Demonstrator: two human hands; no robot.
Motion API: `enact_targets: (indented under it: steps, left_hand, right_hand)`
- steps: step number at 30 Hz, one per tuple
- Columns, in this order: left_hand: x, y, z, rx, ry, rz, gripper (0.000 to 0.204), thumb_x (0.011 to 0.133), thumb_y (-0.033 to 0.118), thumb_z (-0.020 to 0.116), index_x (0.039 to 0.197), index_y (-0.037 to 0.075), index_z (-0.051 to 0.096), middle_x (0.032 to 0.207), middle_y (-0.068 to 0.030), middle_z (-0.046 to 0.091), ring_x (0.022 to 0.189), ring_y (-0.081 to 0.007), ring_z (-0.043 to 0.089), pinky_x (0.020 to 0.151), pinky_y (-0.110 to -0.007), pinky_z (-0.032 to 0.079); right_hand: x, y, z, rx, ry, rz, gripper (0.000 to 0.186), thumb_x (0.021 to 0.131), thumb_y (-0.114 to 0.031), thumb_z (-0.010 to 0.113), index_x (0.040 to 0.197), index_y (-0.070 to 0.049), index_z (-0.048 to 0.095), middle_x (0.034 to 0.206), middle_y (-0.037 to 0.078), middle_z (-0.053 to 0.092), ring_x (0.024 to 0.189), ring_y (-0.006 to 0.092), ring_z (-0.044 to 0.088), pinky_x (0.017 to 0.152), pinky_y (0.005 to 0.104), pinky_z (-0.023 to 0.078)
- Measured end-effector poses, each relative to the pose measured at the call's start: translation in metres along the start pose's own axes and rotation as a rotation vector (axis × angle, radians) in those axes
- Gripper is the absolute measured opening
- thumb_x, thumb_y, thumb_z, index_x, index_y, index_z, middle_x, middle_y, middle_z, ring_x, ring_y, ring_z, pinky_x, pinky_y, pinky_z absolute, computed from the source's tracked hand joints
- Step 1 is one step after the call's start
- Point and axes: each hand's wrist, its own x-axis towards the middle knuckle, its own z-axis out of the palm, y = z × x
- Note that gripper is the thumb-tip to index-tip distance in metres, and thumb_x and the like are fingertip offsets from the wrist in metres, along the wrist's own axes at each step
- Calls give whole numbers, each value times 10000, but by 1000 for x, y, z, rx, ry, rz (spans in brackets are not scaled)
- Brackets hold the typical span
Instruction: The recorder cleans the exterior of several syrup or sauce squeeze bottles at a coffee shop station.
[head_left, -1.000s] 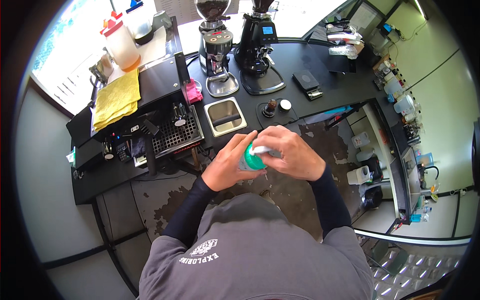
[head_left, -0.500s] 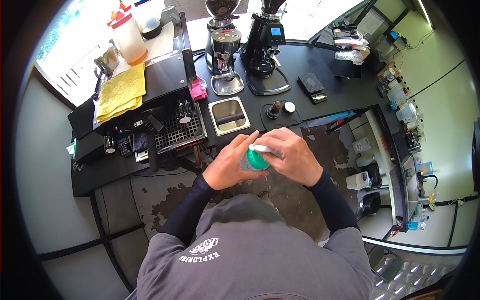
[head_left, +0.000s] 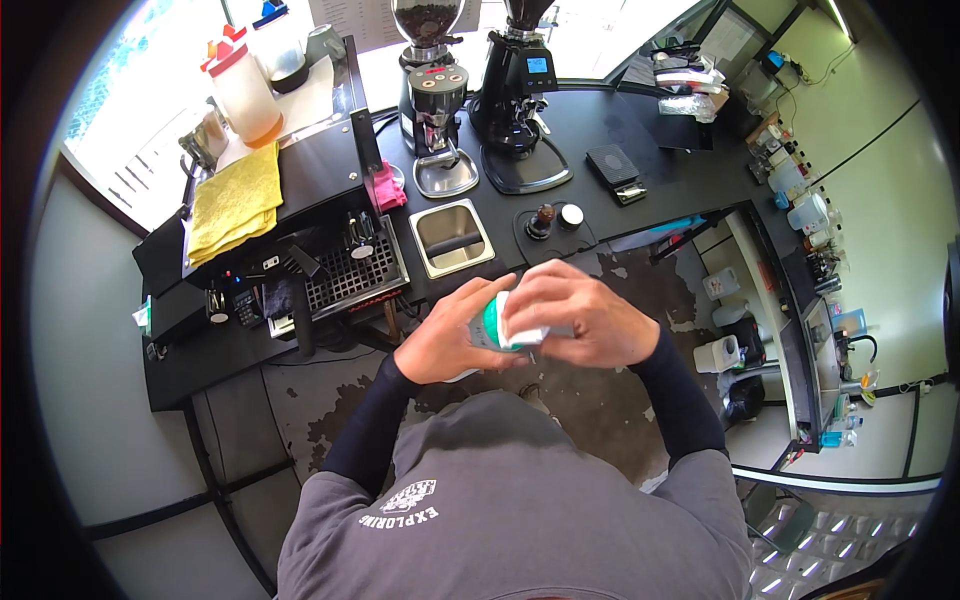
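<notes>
In front of my chest, my left hand (head_left: 440,338) is wrapped around a small container with a green round top (head_left: 491,322) and a greyish body. The container is tilted, its green face turned toward my right hand (head_left: 595,318). Pinched in the right fingers is a white folded wipe (head_left: 522,336), pressed against the green top. Part of the container is covered by my fingers. Whether the wipe is cloth or paper cannot be made out.
Beyond my hands, a steel knock box (head_left: 452,238) is set in the black counter (head_left: 615,135). Two coffee grinders (head_left: 437,110) stand behind it. To the left is an espresso machine (head_left: 315,170) with a yellow cloth (head_left: 235,205) on top. A tamper (head_left: 541,220) and small scale (head_left: 615,172) lie right.
My right hand has shifted slightly right and down, with more of the white wipe showing across the green top. The container has turned, and the left hand has moved slightly left.
</notes>
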Motion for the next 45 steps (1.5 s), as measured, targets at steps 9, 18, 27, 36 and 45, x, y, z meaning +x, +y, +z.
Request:
enact_targets:
  steps: [9,18,27,36,45]
  left_hand:
    - [-5,-3,6,108,71,61,915,744,272,945,1494,-16,506,1290,-180,615,1142,-349,651,969,-411,539]
    - [-8,-18,23,484,263,151,991,680,127,934,1532,-24,452,1351,-198,569,1230,-382,584,1051,-455,482]
    - [-4,-39,38,506,409,147,1014,660,58,923,1548,-19,441,1288,-217,578,1169,-408,606,1001,-459,514]
    - [5,-34,44,385,260,163,998,685,131,945,1530,-47,445,1278,-207,599,1154,-383,622,986,-452,516]
    - [-10,-35,41,252,164,84,946,721,191,955,1522,-9,493,1281,-180,608,1140,-358,658,965,-423,552]
  right_hand:
    - [3,-4,8,163,68,320,246,883,-66,788,1125,-110,777,1140,65,722,990,213,698,822,343,585]
    - [-11,12,40,681,346,874,271,1065,-238,647,1074,21,728,859,79,744,695,107,723,581,257,607]
    - [-43,18,64,1513,502,984,296,1075,-241,642,1206,24,658,967,81,751,686,120,738,597,245,634]
    - [-33,16,48,89,375,330,202,904,-49,727,1102,-71,764,1120,115,732,1024,293,701,885,394,567]
    - [-46,14,36,-253,178,104,453,742,63,778,1155,-120,744,1182,52,712,1060,308,663,901,421,571]
